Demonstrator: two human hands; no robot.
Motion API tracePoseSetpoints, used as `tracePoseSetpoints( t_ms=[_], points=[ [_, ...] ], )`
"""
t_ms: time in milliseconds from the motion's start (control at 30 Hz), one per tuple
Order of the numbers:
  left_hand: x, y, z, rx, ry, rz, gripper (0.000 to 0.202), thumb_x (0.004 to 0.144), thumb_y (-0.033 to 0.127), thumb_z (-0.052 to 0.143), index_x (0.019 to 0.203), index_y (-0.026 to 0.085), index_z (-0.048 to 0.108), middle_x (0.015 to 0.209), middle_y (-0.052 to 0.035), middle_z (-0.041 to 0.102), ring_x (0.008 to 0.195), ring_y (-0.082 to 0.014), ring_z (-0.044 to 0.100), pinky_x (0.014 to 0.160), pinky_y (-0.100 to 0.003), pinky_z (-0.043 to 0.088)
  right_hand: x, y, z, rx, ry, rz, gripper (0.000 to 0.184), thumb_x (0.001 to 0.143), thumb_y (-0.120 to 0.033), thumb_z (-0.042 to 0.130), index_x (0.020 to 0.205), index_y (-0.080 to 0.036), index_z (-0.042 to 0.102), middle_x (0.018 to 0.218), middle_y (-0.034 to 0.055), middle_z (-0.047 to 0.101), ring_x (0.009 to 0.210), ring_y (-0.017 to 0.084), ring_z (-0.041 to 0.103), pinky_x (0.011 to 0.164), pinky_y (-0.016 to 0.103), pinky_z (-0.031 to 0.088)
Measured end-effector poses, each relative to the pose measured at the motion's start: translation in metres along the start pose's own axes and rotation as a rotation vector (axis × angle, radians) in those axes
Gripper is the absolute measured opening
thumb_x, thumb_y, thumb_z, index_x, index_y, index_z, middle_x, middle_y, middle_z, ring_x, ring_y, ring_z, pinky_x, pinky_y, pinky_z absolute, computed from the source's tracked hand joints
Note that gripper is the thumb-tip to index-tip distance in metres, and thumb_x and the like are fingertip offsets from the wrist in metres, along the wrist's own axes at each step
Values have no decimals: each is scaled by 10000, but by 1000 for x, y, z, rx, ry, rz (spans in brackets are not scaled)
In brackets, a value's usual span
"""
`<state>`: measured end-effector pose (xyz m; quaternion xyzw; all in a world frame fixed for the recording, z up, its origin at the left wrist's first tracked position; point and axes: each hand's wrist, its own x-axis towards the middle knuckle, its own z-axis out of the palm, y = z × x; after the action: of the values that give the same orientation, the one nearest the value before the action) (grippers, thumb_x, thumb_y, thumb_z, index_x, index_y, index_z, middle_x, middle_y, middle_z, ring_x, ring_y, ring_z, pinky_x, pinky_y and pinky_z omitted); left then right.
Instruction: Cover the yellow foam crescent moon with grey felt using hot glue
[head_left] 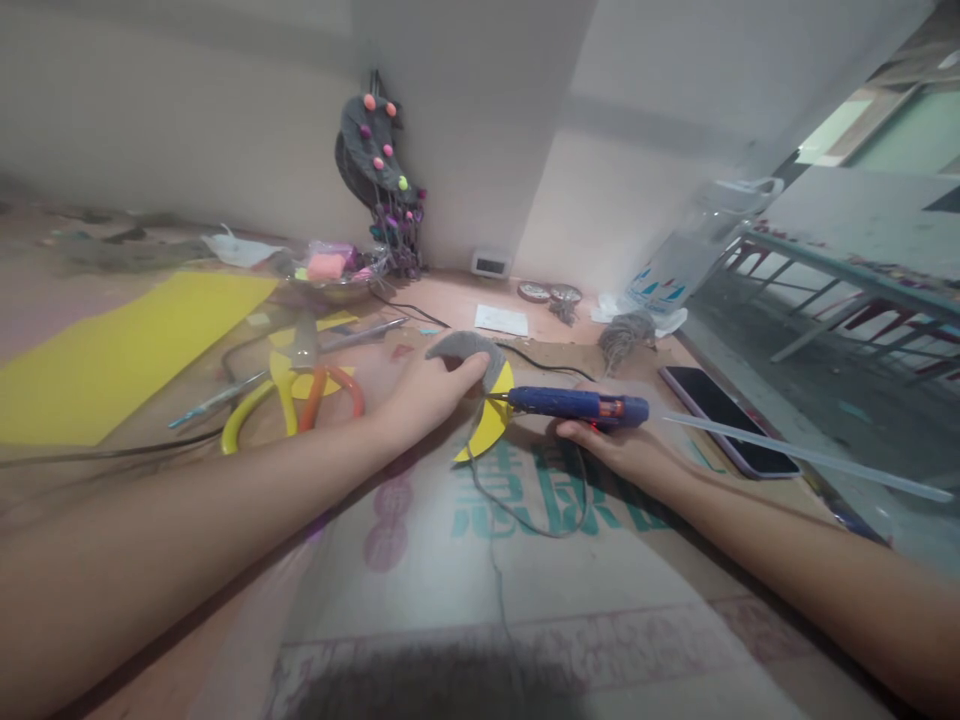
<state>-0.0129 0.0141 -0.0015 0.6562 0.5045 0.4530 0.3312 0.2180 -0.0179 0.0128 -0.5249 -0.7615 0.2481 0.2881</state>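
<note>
My left hand pinches a crescent moon shape, cut from yellow sheet. Grey yarn covers its upper part, while the lower tip is bare yellow. My right hand is wrapped round a blue glue gun, with a long clear glue stick jutting from its back. The gun's nozzle touches, or nearly touches, the crescent where grey meets yellow. From the crescent a loose strand of grey yarn loops down over the printed cardboard.
Left lie a yellow sheet, orange-and-yellow-handled pliers and a pen. A phone, a yarn bundle and a large clear bottle stand right. A decorated grey crescent hangs at the wall behind a bowl.
</note>
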Motion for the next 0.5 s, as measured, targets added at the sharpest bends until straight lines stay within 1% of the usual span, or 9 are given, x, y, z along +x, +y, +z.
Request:
tracePoseSetpoints(
  t_ms=[233, 433, 500],
  points=[
    [1, 1, 1, 15, 0, -17, 250, 812, 367, 523, 635, 202, 585, 553, 11, 565, 595, -181, 531, 605, -277, 397, 1, 4, 1, -8, -16, -17, 316, 731, -543, 612, 687, -239, 539, 651, 21, 612, 628, 212, 606, 590, 314, 530],
    [-1, 4, 1, 29, -7, -57, 257, 808, 388, 507, 668, 198, 608, 546, 11, 562, 582, -180, 529, 590, -278, 395, 2, 13, 3, 4, -31, -39, 278, 761, -509, 616, 736, -237, 564, 672, 8, 625, 643, 201, 615, 604, 296, 524],
    [-2, 5, 0, 35, -11, -59, 265, 808, 391, 501, 658, 199, 604, 535, 12, 552, 575, -178, 523, 586, -278, 393, 2, 15, 3, -2, -35, -34, 285, 760, -515, 616, 728, -237, 564, 681, 12, 631, 646, 202, 617, 605, 295, 522]
  ],
)
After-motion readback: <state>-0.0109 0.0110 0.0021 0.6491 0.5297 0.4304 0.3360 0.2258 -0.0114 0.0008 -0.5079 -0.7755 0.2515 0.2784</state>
